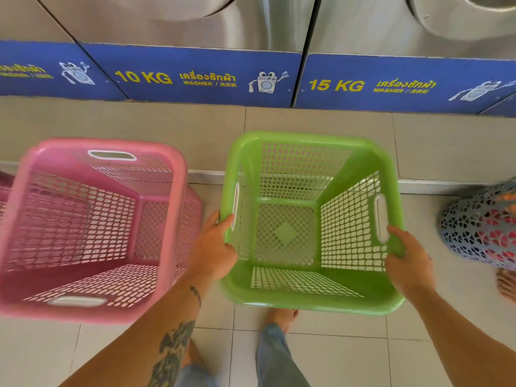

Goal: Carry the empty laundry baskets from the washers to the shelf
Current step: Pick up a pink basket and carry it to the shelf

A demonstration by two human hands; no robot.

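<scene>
Green basket [312,303]: empty; you can see right down to its holey bottom; it is in front of the person, close to the washers, with a foot showing under its near edge, so I think it is lifted off the floor
Left hand [213,247]: wrapped round the left rim of the green basket, beside the handle hole; thumb on top
Right hand [409,263]: closed on the right rim, just under the other handle hole
Pink basket [92,230]: empty too; just left of the green one; tipped and blurry; no hand is on it; I cannot tell if it sits on the floor
How far: I think this is the start; one basket is picked up but is by the washers; the pink one waits; no shelf can be seen
Washers [195,76]: shiny metal with blue strips that say 10 KG and 15 KG; just behind both baskets
Floor [321,124]: pale square tiles with a small step running under the baskets
Far right: a grey basket [480,222] with colourful things inside; bare toes [506,283] beside it
</scene>
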